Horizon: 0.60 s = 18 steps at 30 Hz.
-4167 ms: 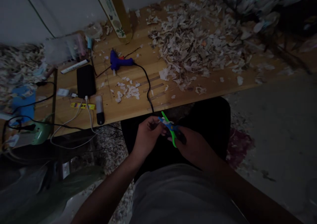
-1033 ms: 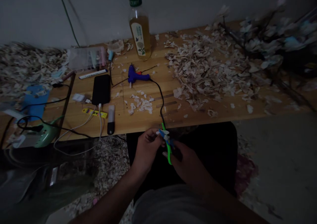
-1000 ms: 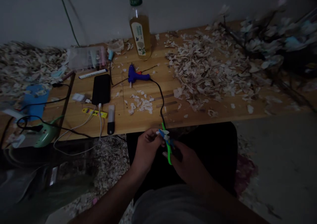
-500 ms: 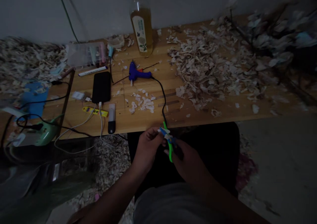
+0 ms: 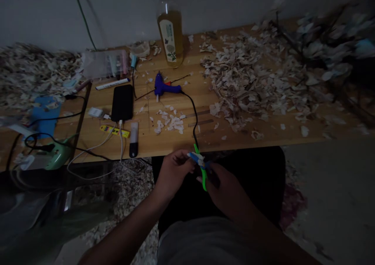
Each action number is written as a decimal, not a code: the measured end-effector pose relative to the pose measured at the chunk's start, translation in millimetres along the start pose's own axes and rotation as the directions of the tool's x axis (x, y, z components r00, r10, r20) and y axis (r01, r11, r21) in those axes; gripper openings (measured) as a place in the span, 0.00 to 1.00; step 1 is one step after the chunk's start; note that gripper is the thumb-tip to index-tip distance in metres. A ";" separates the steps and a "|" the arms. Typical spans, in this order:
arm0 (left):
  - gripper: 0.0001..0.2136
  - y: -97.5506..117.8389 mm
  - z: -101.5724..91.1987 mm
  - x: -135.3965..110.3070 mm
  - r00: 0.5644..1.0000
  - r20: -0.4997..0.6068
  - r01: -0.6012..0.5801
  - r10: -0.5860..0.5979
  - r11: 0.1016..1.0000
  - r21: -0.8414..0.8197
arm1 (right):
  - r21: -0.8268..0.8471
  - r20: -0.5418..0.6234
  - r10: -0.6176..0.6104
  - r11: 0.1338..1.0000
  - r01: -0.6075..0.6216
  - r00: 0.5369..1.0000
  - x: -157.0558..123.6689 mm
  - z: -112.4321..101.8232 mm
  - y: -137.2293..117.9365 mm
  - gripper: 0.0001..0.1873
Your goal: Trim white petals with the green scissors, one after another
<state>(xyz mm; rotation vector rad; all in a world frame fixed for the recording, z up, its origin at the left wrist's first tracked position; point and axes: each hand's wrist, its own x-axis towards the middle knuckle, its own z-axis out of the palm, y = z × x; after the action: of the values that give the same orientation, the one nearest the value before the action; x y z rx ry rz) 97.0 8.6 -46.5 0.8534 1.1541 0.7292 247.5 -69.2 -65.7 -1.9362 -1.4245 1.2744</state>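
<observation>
Over my lap, just below the table edge, both hands work close together. My right hand (image 5: 223, 183) is closed around a pair of green-and-blue scissors (image 5: 204, 179), whose green and blue blades stand apart. My left hand (image 5: 174, 171) is pinched at the blade tips, thumb against fingers. A small pale flake (image 5: 200, 160), like a petal or shell piece, lies at the blades beside those fingertips. How firmly the left fingers grip it is hard to see in the dim light. On the table ahead lies a small heap of cut white bits (image 5: 172, 123).
A blue glue gun (image 5: 164, 88) with a black cord lies beyond the bits. Behind it stands a drink bottle (image 5: 171, 34). Dry pale flakes (image 5: 243, 77) are heaped at right, near branches (image 5: 293, 46). At left are a black phone (image 5: 122, 102), a yellow cutter (image 5: 115, 131) and cables.
The view has shifted slightly, so the table things sit a little further right. The scissors have turned slightly, and the pale flake shows at a different angle between the blades. Both hands keep their grip.
</observation>
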 end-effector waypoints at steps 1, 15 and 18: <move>0.09 1.6 -3.0 0.7 1.000 0.024 0.002 -0.003 1.000 0.021 | -0.007 0.015 -0.006 1.000 0.006 1.000 0.2 -1.7 -1.1 0.15; 0.04 31.0 -38.8 6.9 0.963 0.269 -0.116 0.000 0.902 0.416 | -0.237 0.151 -0.062 0.967 0.097 0.987 1.7 -22.1 -11.7 0.13; 0.03 30.6 -38.1 8.9 0.968 0.253 -0.087 0.002 0.942 0.326 | -0.226 0.122 -0.078 0.969 0.104 0.990 2.4 -21.7 -11.7 0.12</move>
<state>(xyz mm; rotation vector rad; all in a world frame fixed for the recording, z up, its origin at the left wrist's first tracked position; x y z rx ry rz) 60.6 38.6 -30.7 1.2250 1.0476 0.4492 260.0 -58.6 -47.1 -1.9439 -1.7675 1.2386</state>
